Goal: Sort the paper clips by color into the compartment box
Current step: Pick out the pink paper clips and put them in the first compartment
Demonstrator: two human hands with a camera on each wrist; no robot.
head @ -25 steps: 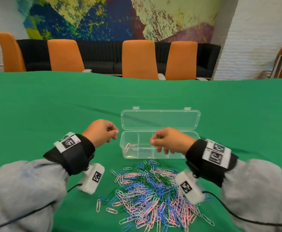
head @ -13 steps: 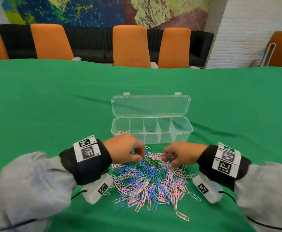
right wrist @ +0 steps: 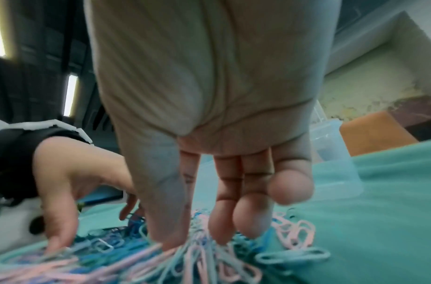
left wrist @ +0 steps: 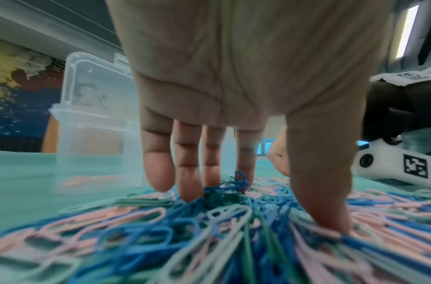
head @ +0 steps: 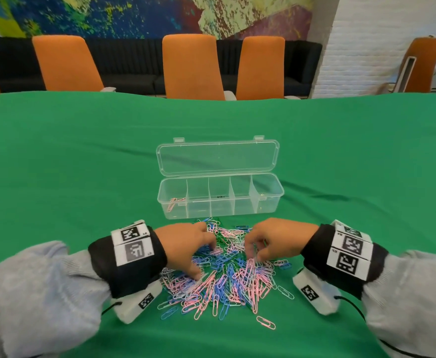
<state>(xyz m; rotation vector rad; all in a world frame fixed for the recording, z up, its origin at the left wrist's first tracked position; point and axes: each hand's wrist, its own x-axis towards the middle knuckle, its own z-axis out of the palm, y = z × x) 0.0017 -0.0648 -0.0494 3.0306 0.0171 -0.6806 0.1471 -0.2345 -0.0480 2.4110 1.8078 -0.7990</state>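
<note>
Compartment box [head: 271, 200] open mid-table, green tablecloth [head: 69, 164] bare toward every edge. Left hand [head: 186, 244] and right hand [head: 276, 241] splayed loose, fingertips [left wrist: 187, 192] pressing paper clip pile [head: 224, 280], nothing gripped.

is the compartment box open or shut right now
Open. The compartment box has its clear lid hinged back and standing behind it, so all five compartments are exposed.

We see a table under a green cloth [head: 82, 164] filling the foreground. Behind its far edge stand orange chairs [head: 193, 68], and behind them a long black sofa [head: 129, 65] against a wall bearing a multicoloured abstract mural [head: 134, 14]. At right we note a white-painted brick wall [head: 361, 47] and another orange chair [head: 423, 65].
</note>
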